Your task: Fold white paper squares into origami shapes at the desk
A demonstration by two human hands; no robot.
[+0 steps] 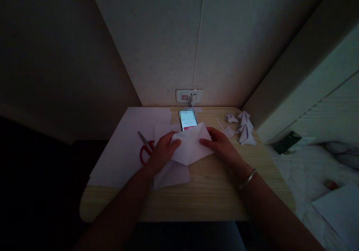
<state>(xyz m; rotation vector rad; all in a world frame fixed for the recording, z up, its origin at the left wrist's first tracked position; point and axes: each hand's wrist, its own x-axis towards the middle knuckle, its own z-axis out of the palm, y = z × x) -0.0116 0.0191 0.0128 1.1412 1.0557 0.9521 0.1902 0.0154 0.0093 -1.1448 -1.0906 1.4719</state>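
A white sheet of paper [190, 146] with crease lines is held up between my two hands over the table. My left hand [165, 148] pinches its left edge, thumb on top and fingers behind. My right hand [220, 144] grips the right side the same way, with the thumb lying across the face of the paper. Beneath and to the left lies another white paper piece [174, 176]. Red-handled scissors [146, 146] rest beside my left hand, blades pointing away. Just beyond the held paper, a phone [187, 120] with a lit screen is partly covered by it.
Large white sheets [120, 150] cover the left of the wooden table [213, 202]. Several folded paper figures [246, 129] stand at the back right, near paper scraps [228, 131]. A wall socket [189, 96] with a plug is behind the table. A bed-like surface [297, 183] lies right.
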